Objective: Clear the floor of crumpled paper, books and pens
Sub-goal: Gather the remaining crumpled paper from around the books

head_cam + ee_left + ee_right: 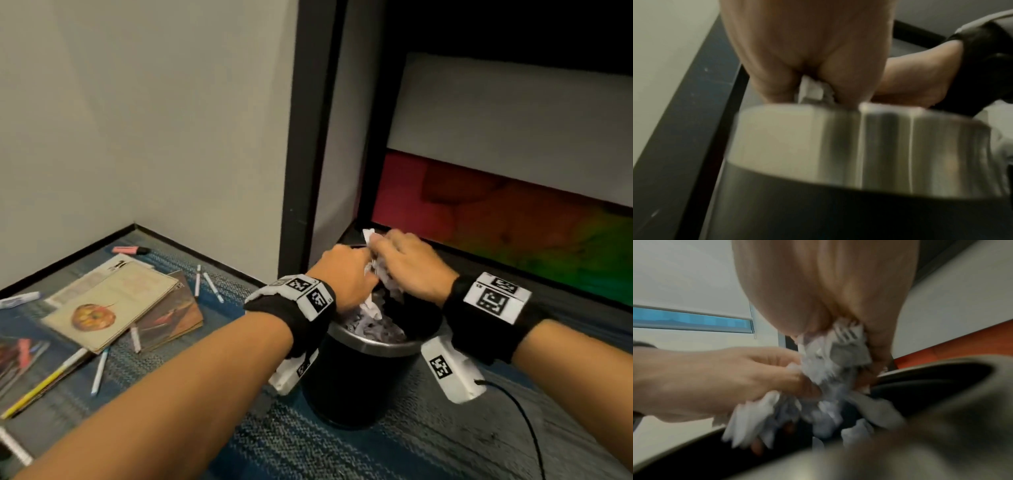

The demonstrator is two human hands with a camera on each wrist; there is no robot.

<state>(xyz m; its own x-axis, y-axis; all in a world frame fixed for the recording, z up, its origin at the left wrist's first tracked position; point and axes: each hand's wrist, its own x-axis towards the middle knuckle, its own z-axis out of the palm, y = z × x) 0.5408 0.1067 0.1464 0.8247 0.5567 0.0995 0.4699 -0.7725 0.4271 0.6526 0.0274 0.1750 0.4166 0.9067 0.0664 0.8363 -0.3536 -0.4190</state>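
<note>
A: What lay on the floor (308, 442) left of the hands?

B: A loose pile of books (113, 301), one with a pumpkin on its cover, well apart from the left hand (346, 274). Pens (209, 284) were scattered around and under the pile, with a pink highlighter (130, 250) beyond it near the wall.

A: And the left hand itself?

B: It was over the bin (363, 380), fingers curled round crumpled paper (373, 270). The right wrist view showed that grip plainly, the wad (828, 378) bulging out between the fingers.

A: Where was the paper, exactly?

B: Between the two hands, just above the bin's mouth, touching both. More crumpled sheets filled the bin below them, up to about its metal rim (859, 142).

A: The right hand?

B: The right hand (411, 263) was pressed against the left from the other side, its fingers also closed on the same wad. From the left wrist view only a white scrap (813, 91) showed below the palm.

A: Anything right of the hands?

B: A black cable (524, 421) trailing across the floor.
</note>
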